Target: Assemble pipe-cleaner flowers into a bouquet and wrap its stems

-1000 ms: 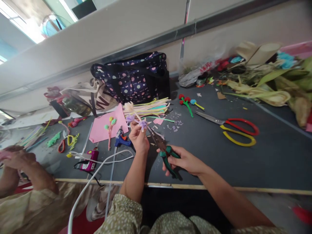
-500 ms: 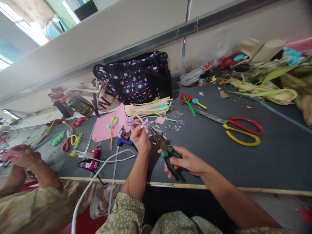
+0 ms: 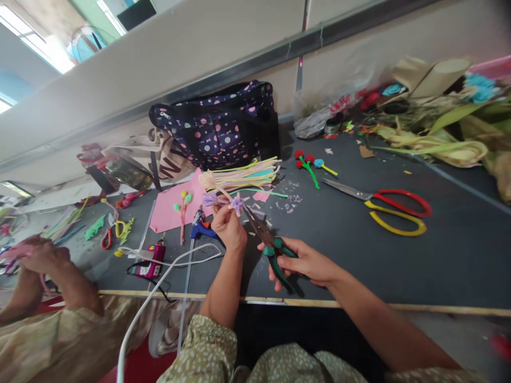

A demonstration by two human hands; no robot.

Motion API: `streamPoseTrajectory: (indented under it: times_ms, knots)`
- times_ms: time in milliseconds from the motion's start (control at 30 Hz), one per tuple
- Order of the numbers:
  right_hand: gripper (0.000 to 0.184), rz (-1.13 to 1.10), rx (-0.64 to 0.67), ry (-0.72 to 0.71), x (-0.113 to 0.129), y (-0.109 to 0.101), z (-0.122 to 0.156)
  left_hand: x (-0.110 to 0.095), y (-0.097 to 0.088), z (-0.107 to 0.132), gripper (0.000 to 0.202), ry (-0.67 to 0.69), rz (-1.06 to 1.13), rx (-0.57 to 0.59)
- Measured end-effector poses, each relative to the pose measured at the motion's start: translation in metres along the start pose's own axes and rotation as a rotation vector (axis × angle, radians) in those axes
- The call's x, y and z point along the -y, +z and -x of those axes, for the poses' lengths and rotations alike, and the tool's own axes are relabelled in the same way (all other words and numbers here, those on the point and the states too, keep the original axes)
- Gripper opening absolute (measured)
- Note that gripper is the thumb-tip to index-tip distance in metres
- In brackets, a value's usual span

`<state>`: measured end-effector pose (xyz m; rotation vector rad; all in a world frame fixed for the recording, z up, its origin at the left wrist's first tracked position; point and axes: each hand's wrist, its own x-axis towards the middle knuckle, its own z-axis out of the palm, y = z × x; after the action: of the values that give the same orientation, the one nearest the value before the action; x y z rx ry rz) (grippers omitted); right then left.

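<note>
Half a second on, find almost no change. Note left hand [image 3: 228, 226] closed in a pinch beside a purple flower [image 3: 237, 204], with that flower held up above the dark table [image 3: 359, 271], star-shaped face showing. Note also a second purple flower [image 3: 209, 199] and a pale flower [image 3: 206, 180] to the left of the same pinch, apparently in the same hold.

Record right hand [image 3: 303, 260] wrapped round the green handles of the pliers [image 3: 271, 246], with handles spread apart and nose aimed at the purple flower. Cannot confirm contact at the tips, nor the gap between the jaws.

Compared with the previous view, see the pale flower slightly farther left; suspect a small turn of the left-hand hold, though not fully separable from head movement. Find pliers and purple flower in near-identical relation. Judge the work to be at the same stage: same tool, same piece, nothing released.

Log scissors [image 3: 367, 199] lying untouched to the right, stem bundle [image 3: 247, 175] behind.
</note>
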<state>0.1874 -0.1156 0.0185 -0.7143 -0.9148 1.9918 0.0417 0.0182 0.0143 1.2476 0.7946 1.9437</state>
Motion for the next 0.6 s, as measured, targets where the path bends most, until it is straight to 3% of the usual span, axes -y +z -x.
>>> streamPoseTrajectory:
  times_ms: [200,600]
  knots:
    - [0.047,0.0,0.005,-0.006,0.0003,0.0002,0.0,0.0003,-0.0001,0.0007,0.023,0.002,-0.069,-0.008]
    - [0.045,-0.008,-0.01,-0.026,-0.0007,-0.0003,-0.0009,0.0033,-0.0014,0.0003,0.012,0.122,-0.148,-0.011]
